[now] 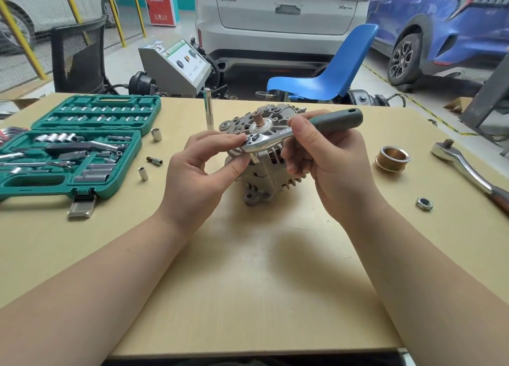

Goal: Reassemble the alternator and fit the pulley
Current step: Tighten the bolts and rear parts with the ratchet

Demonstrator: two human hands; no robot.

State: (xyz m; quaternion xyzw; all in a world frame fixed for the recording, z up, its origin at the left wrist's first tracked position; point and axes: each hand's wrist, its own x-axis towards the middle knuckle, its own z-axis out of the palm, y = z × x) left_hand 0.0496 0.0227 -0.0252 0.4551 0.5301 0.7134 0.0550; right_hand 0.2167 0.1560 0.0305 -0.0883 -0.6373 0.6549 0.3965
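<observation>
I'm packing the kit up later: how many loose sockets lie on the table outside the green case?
3: one socket beside the case's upper right corner, a small dark-tipped one right of the case, one just below it. Others may hide behind the hands.

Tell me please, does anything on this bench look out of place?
Mildly: three small sockets lie loose on the table beside the open socket case, and the pulley and nut wait unfitted.

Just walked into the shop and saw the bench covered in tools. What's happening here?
A person is working on an alternator standing on the table. The right hand holds a small ratchet by its green handle, while the left hand pinches the ratchet's head over the housing. The pulley and a nut lie apart to the right, not yet fitted. An open socket set sits to the left.
</observation>
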